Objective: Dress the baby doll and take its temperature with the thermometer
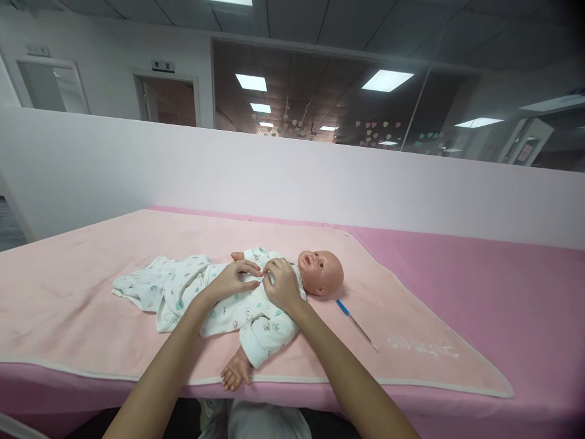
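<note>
**Baby doll** [322,272]: bald, peach-toned head, mouth open, face turned up. It lies on its back across a pink blanket [91,305], head to the right and legs to the left. The near arm stretches toward the blanket's front hem, with the bare hand touching it. The far hand shows beyond the chest.

**Romper** [228,314]: white, long-sleeved, with small teal and pastel prints. It is worn on the doll. The front is pinched at the upper chest between the left hand [233,279] and the right hand [282,285]. The leg parts lie flat and crumpled to the left.
</note>
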Demonstrator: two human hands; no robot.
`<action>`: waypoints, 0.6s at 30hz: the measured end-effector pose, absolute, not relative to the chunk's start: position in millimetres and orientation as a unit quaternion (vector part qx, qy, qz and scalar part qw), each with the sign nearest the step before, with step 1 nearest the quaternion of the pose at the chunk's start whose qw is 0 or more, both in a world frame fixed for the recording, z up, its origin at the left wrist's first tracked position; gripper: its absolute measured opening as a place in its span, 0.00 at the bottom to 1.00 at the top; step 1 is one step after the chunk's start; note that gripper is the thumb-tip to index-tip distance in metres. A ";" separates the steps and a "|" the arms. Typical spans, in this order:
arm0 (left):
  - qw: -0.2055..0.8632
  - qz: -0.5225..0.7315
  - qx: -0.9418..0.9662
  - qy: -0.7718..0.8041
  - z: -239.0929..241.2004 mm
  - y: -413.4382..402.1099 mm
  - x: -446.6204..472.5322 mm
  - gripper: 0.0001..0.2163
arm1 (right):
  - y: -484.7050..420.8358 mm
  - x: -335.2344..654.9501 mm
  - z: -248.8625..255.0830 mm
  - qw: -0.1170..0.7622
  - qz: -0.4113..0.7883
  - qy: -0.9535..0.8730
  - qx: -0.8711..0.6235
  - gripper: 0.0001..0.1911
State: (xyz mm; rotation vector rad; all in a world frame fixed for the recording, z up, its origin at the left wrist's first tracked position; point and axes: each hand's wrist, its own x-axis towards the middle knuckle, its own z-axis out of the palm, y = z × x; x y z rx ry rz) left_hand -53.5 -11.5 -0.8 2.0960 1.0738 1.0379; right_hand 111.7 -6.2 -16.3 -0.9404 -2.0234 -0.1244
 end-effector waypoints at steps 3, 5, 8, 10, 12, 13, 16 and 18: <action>0.274 0.364 0.795 0.400 1.2 -20.1 -62.4 0.14 | -7.8 110.0 -14.3 0.439 -0.061 -0.814 -0.376 0.07; 0.259 0.353 0.802 0.406 1.1 -28.5 -72.2 0.19 | -11.4 105.7 -12.1 0.435 -0.071 -0.824 -0.356 0.08; 0.220 0.365 0.794 0.433 -1.4 -42.5 -86.7 0.18 | -19.1 95.0 -9.9 0.417 -0.079 -0.850 -0.310 0.08; 0.194 0.381 0.784 0.450 -3.3 -50.4 -92.4 0.13 | -23.6 87.8 -9.8 0.395 -0.081 -0.871 -0.281 0.07; 0.170 0.392 0.777 0.462 -4.6 -55.8 -93.7 0.11 | -25.9 83.2 -10.0 0.379 -0.077 -0.882 -0.269 0.06; 0.158 0.398 0.774 0.465 -5.0 -57.4 -93.0 0.10 | -26.2 82.1 -10.1 0.377 -0.071 -0.883 -0.272 0.05; 0.137 0.413 0.766 0.473 -5.9 -59.3 -89.2 0.10 | -25.2 81.8 -10.2 0.385 -0.049 -0.873 -0.296 0.03; 0.129 0.419 0.764 0.474 -6.4 -59.2 -87.5 0.10 | -24.3 82.4 -10.1 0.386 -0.046 -0.870 -0.303 0.02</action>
